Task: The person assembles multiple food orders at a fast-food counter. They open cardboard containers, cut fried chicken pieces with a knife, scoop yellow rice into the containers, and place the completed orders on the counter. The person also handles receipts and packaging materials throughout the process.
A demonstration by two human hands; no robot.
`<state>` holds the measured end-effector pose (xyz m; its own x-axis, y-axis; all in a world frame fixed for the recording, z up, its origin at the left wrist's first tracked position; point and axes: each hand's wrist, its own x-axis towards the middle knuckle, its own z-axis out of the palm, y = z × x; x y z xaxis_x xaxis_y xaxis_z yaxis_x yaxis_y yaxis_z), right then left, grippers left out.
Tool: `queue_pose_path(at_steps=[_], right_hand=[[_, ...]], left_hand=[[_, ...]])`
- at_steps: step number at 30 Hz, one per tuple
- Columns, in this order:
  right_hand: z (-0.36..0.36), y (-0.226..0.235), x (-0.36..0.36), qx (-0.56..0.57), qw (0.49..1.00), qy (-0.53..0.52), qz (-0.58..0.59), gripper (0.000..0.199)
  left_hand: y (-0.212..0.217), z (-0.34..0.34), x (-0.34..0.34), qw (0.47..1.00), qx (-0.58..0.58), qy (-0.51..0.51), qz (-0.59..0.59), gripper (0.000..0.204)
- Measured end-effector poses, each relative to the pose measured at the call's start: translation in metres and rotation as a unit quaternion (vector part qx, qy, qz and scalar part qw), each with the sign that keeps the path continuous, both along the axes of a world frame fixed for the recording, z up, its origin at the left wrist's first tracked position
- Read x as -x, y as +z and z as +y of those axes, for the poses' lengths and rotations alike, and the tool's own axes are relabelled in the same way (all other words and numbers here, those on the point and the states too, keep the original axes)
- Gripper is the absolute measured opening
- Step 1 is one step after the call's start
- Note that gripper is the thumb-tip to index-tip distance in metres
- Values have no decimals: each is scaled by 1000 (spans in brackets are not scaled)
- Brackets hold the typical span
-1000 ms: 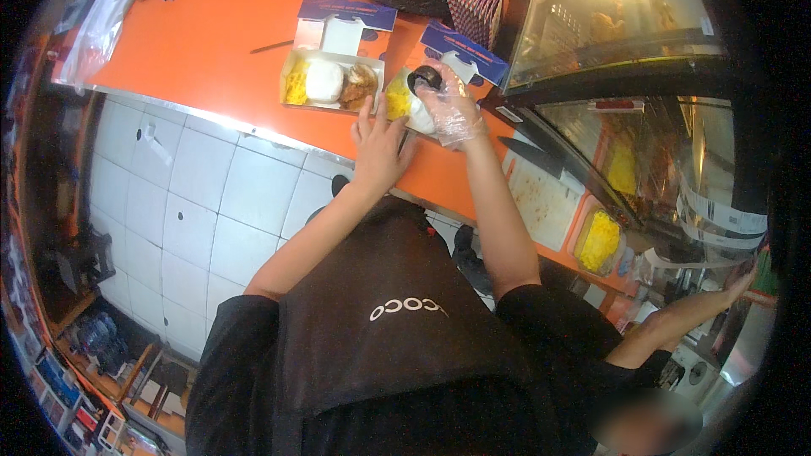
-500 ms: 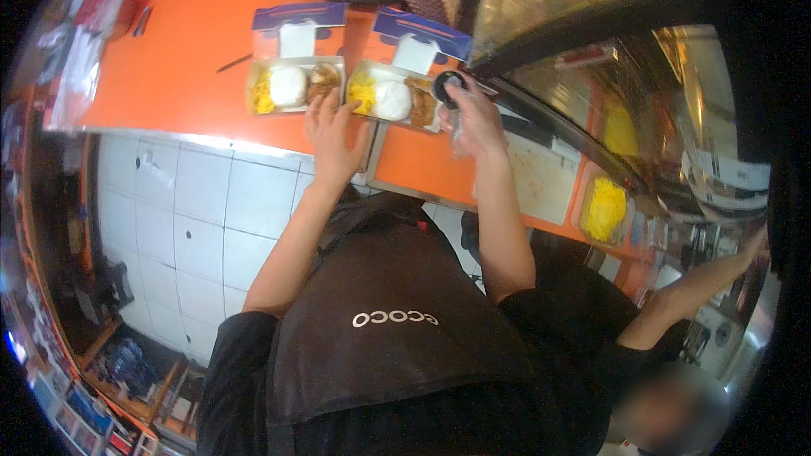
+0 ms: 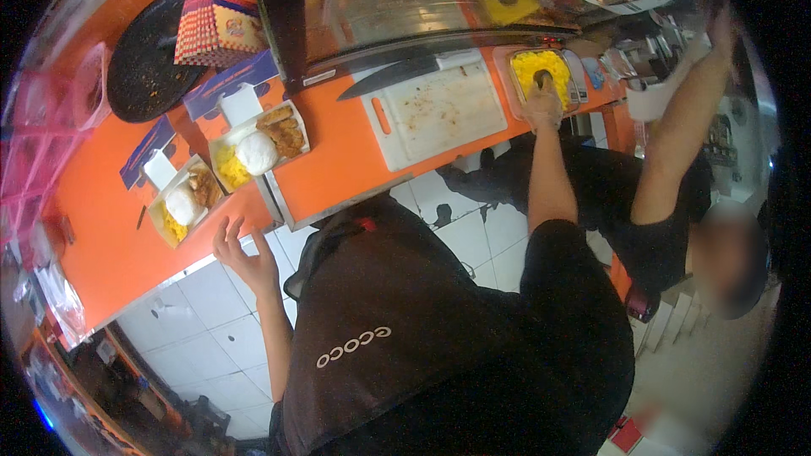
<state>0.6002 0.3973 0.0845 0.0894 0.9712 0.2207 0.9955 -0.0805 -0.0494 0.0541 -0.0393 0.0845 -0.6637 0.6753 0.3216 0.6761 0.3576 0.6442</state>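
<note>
My right hand (image 3: 544, 105), in what looks like a clear plastic glove, reaches over a clear tub (image 3: 579, 100) of yellow shredded food (image 3: 534, 63). Its fingers are closed round a small black round-ended object (image 3: 541, 78), mostly hidden by the hand. At the counter's front edge my left hand (image 3: 247, 258) holds nothing, its fingers apart, beside an open meal box (image 3: 176, 238). That box has yellow food, a white rice mound (image 3: 182, 204) and browned fried pieces. A second open box (image 3: 230, 137) beside it is filled alike.
A white cutting board (image 3: 439, 114) with crumbs lies between boxes and tub, a large dark-bladed knife (image 3: 389, 76) behind it. Folded red-and-cream cartons (image 3: 221, 29) stand on a round black tray (image 3: 139, 59). A glass display case borders the back. At right, a co-worker's arm (image 3: 676, 143) is raised.
My right hand has moved right from the second box to the yellow-food tub, still gripping the black object. My left hand has drawn back from the boxes. The view has turned rightward.
</note>
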Motion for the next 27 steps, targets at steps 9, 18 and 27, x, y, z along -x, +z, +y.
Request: queue_pose_path(at_steps=[9, 18, 27], right_hand=[[-74, -31, 246, 91, 792, 228, 560, 17], [-233, 14, 553, 67, 754, 652, 49, 15], [-204, 0, 561, 136, 828, 543, 20, 17]], left_hand=[[0, -6, 2, 997, -18, 72, -17, 31], [-6, -49, 14, 987, -53, 147, -37, 27], [-11, -100, 35, 976, -43, 206, -60, 25]])
